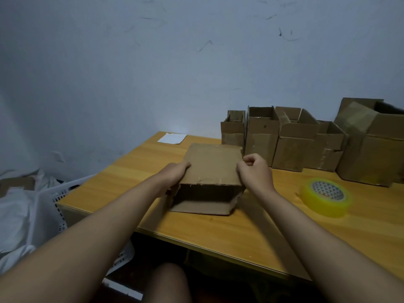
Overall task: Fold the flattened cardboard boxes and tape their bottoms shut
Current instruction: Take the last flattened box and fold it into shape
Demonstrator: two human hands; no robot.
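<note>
A brown cardboard box (211, 165) lies on its side on the wooden table (135, 171), its open end facing me with a flap flat on the table below it. My left hand (175, 173) presses against the box's left side, fingers partly hidden behind the edge. My right hand (254, 171) grips the right edge with curled fingers. A roll of clear yellowish tape (325, 196) lies flat on the table to the right, apart from both hands.
Several assembled open-topped cardboard boxes (295, 138) stand in a row along the wall at the back right. A white paper slip (172, 138) lies at the table's far corner. A white plastic basket (63, 193) with white bags sits left of the table.
</note>
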